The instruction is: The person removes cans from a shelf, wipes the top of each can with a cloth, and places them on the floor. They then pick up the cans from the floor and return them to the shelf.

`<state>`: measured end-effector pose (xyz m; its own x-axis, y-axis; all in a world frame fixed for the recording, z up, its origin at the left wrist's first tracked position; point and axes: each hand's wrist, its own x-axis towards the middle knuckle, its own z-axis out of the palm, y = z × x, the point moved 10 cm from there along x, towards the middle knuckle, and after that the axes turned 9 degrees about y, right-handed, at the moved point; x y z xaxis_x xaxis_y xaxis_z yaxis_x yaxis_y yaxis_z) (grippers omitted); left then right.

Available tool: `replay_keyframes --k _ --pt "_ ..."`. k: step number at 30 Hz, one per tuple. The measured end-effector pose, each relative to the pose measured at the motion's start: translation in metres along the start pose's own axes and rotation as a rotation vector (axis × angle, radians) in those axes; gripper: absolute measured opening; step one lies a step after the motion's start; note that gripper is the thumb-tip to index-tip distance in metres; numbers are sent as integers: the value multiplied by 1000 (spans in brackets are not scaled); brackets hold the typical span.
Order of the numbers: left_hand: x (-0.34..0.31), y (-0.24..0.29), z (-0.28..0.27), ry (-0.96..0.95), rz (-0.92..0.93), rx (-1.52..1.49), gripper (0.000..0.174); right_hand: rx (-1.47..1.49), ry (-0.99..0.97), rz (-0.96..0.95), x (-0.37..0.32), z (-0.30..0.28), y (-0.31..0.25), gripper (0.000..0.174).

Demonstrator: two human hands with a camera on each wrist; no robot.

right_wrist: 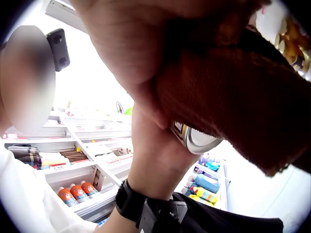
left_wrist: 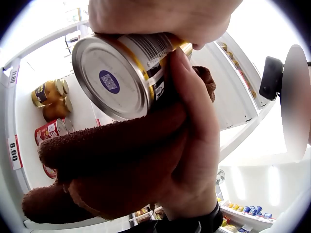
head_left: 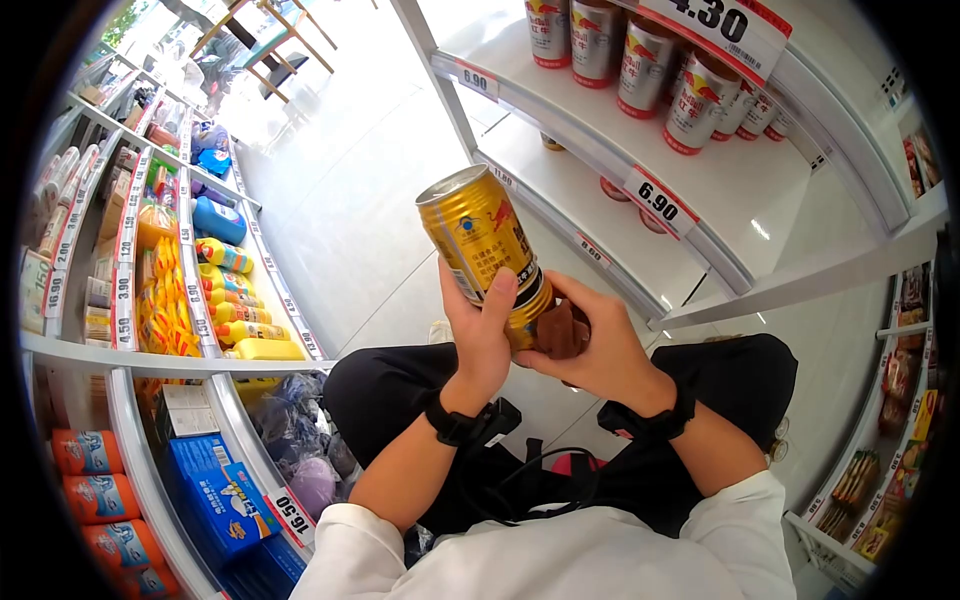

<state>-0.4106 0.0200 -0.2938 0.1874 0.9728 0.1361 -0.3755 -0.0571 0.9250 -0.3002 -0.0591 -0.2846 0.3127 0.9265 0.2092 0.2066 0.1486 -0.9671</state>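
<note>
In the head view a gold drink can (head_left: 475, 225) is tilted over the person's lap. The left hand (head_left: 478, 330) grips its side, thumb across the printed front. A brown cloth (head_left: 562, 332) is bunched in the right hand (head_left: 608, 345) and lies against the can's lower end. From the left wrist view the can's silver end (left_wrist: 109, 80) shows a round blue code mark, and the cloth (left_wrist: 121, 160) hangs in thick folds below it. Over in the right wrist view, the cloth (right_wrist: 233, 97) hides most of the can (right_wrist: 200, 141).
Silver Red Bull cans (head_left: 645, 70) stand on the white shelf ahead, with a lower shelf (head_left: 560, 200) under it. Shelves on the left hold yellow bottles (head_left: 245, 310), blue boxes (head_left: 235, 505) and orange-red bottles (head_left: 95, 500). A chair (head_left: 265, 45) stands at the far end of the tiled floor.
</note>
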Motion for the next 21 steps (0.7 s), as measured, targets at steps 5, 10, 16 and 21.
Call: replay_keyframes --k 5,10,16,21 --pt "9 -12 2 -14 -231 -193 58 -145 14 -21 -5 -7 -4 81" --pt "4 -44 -5 48 -555 -331 73 -183 117 -310 -11 -13 -21 80" --pt "-21 -64 19 -36 -762 -526 55 -82 221 -399 -18 -18 -21 81" --pt "-24 -61 29 -48 -800 -580 60 -89 228 -410 -19 -17 -19 83"
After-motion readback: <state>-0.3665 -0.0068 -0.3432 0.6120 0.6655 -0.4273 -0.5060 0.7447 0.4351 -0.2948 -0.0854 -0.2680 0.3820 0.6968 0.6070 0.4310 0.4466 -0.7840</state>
